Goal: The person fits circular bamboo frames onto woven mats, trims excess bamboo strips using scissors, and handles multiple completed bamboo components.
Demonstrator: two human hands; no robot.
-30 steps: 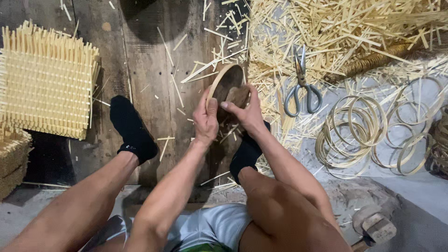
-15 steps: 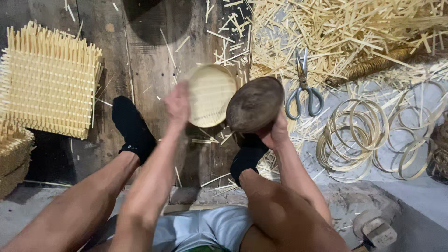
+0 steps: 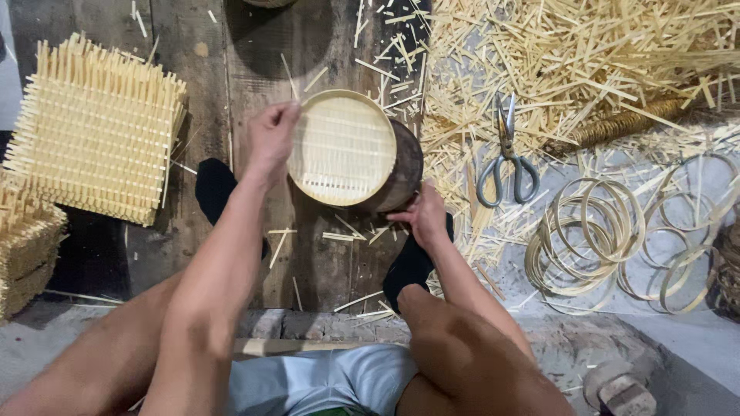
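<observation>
Woven tray on round block — scissors right.

Bare limbs, black socks, pale blue shorts

The left hand and right hand are bare and sleeveless to the shoulder; the legs are bare too, ending in short black ankle socks, with light blue fabric shorts at the waist.

Lying in view are one round woven tray, one dark round block, one pair of scissors and one square woven mat; bamboo rings are overlapping, uncountable.
</observation>
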